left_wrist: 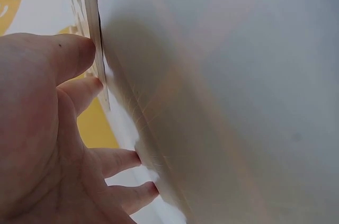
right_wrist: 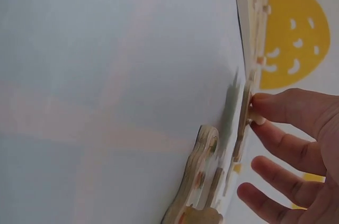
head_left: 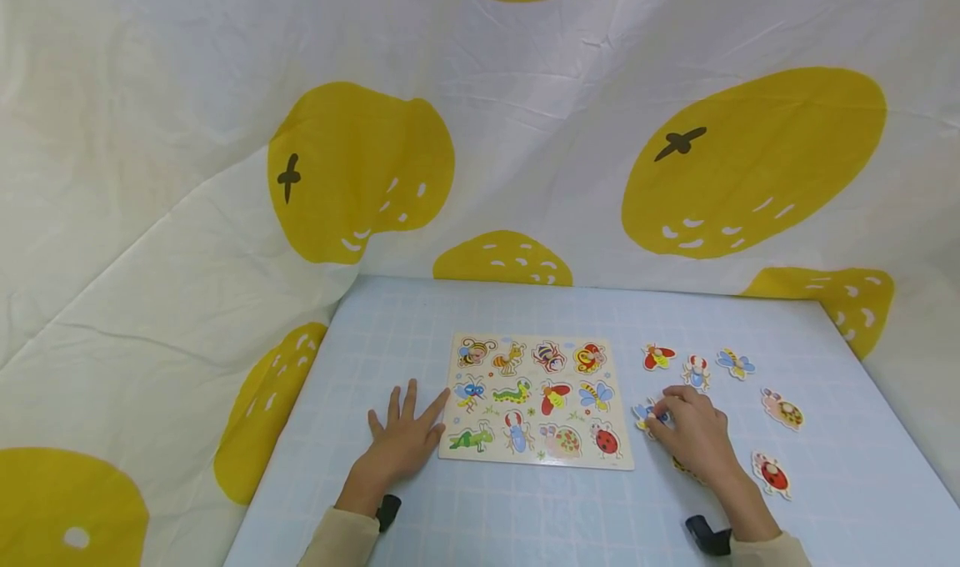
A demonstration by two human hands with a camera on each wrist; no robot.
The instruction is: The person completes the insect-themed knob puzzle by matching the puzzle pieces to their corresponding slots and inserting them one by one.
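Observation:
A wooden insect puzzle board (head_left: 536,460) lies on the table, printed with rows of bugs. My left hand (head_left: 402,442) rests with spread fingers left of it, index fingertip and thumb at its edge. In the left wrist view, the thumb (left_wrist: 77,57) touches the board's side. Right of the board, my right hand (head_left: 696,434) pinches a blue insect puzzle piece (head_left: 642,413). The right wrist view shows thumb and index finger on its knob (right_wrist: 258,117), the piece tilted on edge in that view. Partly hidden below this hand is a yellowish piece (head_left: 686,469).
Loose pieces lie around the right hand: a red-winged bug (head_left: 658,356), a stag beetle (head_left: 696,372), a blue-winged insect (head_left: 736,363), a snail (head_left: 782,409) and a ladybug (head_left: 772,474). A fruit-printed cloth (head_left: 525,158) hangs behind the table.

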